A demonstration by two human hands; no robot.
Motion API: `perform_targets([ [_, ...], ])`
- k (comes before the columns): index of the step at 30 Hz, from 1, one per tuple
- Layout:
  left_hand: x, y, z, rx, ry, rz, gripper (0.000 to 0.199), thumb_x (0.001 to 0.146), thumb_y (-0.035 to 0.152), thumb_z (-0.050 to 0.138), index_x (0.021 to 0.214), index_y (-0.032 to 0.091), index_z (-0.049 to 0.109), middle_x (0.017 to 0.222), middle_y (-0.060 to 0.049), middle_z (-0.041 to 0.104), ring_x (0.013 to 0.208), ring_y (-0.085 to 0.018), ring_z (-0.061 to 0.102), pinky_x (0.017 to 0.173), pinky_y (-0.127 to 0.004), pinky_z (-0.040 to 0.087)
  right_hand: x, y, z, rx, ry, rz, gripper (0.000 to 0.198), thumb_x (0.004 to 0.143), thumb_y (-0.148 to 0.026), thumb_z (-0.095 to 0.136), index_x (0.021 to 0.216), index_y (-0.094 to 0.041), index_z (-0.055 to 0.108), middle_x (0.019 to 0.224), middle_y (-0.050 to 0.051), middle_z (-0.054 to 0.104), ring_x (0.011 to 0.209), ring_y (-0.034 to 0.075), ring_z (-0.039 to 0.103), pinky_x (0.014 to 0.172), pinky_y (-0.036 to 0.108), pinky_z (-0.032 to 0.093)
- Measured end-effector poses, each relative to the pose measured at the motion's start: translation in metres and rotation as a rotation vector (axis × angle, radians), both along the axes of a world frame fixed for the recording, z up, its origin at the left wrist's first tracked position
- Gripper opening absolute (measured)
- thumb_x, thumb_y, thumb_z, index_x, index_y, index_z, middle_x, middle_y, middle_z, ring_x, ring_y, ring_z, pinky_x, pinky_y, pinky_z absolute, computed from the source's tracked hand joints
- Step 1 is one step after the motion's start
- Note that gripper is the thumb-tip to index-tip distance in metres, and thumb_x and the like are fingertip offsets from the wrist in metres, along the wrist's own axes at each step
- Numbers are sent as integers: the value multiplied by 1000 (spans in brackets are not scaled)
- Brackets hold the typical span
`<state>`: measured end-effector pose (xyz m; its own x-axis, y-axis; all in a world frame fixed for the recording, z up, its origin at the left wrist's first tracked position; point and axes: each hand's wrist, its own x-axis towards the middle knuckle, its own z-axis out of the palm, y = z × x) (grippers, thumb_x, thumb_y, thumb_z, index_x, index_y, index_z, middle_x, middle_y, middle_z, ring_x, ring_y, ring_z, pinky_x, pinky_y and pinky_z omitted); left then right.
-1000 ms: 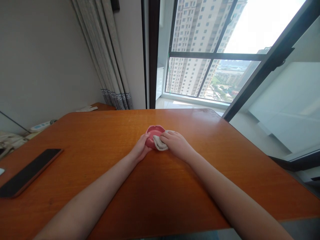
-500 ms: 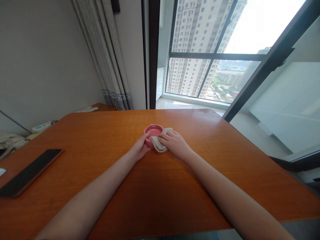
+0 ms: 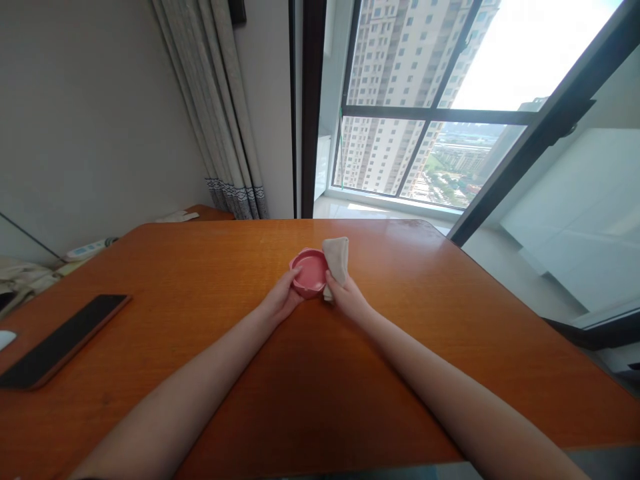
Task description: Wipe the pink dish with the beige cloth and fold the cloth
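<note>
A small pink dish (image 3: 311,270) with a raised, lobed rim is held over the middle of the table. My left hand (image 3: 284,295) grips it from the left, thumb over the rim and fingers underneath, partly hidden. A folded pale cloth (image 3: 337,256) lies against the dish's right side. My right hand (image 3: 347,295) is closed on this cloth, its thumb near the rim; most of its fingers are hidden behind the cloth.
The brown wooden table (image 3: 215,267) spreads around both arms. On its left lie a long black pad (image 3: 65,343) and a white object (image 3: 6,339), cut off by the frame. Beyond the far edge are a grey curtain (image 3: 220,120) and a large window (image 3: 390,153).
My right hand has shifted the cloth from the dish's front right rim to its right side, and the cloth now stands up. More of the dish's inside shows.
</note>
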<state>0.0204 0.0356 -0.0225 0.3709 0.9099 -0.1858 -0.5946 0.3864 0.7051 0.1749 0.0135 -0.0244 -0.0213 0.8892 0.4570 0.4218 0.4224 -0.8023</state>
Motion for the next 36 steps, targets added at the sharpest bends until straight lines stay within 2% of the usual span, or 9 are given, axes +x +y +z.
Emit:
perform_targets([
  [5, 2, 1, -7, 57, -65, 25, 38, 81, 32, 58, 114, 13, 57, 117, -13, 61, 102, -21, 60, 86, -34, 52, -41, -20, -15, -88, 363, -103, 55, 87, -50, 42, 131, -17, 40, 129, 13, 50, 126, 21, 39, 108, 43, 26],
  [10, 7, -4, -4, 202, -20, -48, 54, 75, 24, 67, 126, 20, 48, 124, -10, 57, 113, -24, 55, 95, -38, 46, -28, -14, -8, -173, 595, -175, 59, 81, -49, 51, 132, -20, 41, 130, 9, 51, 124, 22, 43, 107, 42, 30],
  [13, 6, -8, 2, 232, 82, -64, 62, 72, 23, 69, 129, 25, 45, 129, -9, 53, 114, -25, 54, 92, -39, 48, -3, 2, -1, -191, 589, -91, 49, 79, -47, 54, 120, -20, 55, 123, 7, 58, 117, 24, 50, 103, 40, 36],
  [17, 4, -8, 7, 195, 215, -77, 49, 75, 33, 65, 121, 19, 53, 122, -12, 58, 105, -26, 58, 81, -37, 53, 10, 9, 4, -262, 477, 48, 45, 75, -48, 59, 110, -19, 63, 113, 5, 64, 110, 27, 55, 98, 41, 41],
  [20, 4, -4, 5, 130, 208, 89, 40, 77, 31, 62, 113, 15, 57, 114, -11, 63, 99, -23, 60, 80, -32, 53, -7, -2, 0, -256, 479, 25, 54, 78, -55, 53, 118, -20, 58, 118, 7, 62, 115, 25, 52, 101, 40, 38],
  [23, 5, -2, 0, 57, 117, 189, 38, 80, 31, 57, 114, 15, 55, 114, -11, 62, 99, -21, 61, 81, -34, 53, -30, -15, -7, -214, 487, -2, 62, 80, -58, 49, 127, -18, 49, 128, 10, 54, 125, 23, 42, 109, 40, 26],
  [28, 5, -8, 0, 171, 161, 129, 44, 75, 29, 65, 115, 19, 52, 118, -10, 59, 102, -21, 59, 82, -35, 53, -28, -16, -4, -163, 513, -67, 59, 83, -49, 49, 132, -19, 41, 138, 9, 43, 130, 22, 36, 110, 39, 24],
  [32, 8, -13, 5, 188, 206, 61, 45, 76, 38, 63, 119, 26, 51, 126, -7, 53, 108, -23, 56, 80, -35, 54, 0, 0, 6, -180, 469, -25, 47, 79, -41, 54, 120, -20, 54, 126, 6, 55, 120, 25, 47, 106, 41, 32],
  [36, 10, -10, 4, 143, 196, 149, 39, 79, 38, 58, 116, 25, 54, 123, -6, 56, 111, -23, 54, 82, -34, 53, -5, -1, 2, -206, 481, 1, 48, 81, -47, 50, 119, -18, 55, 125, 8, 56, 120, 25, 47, 106, 43, 31],
])
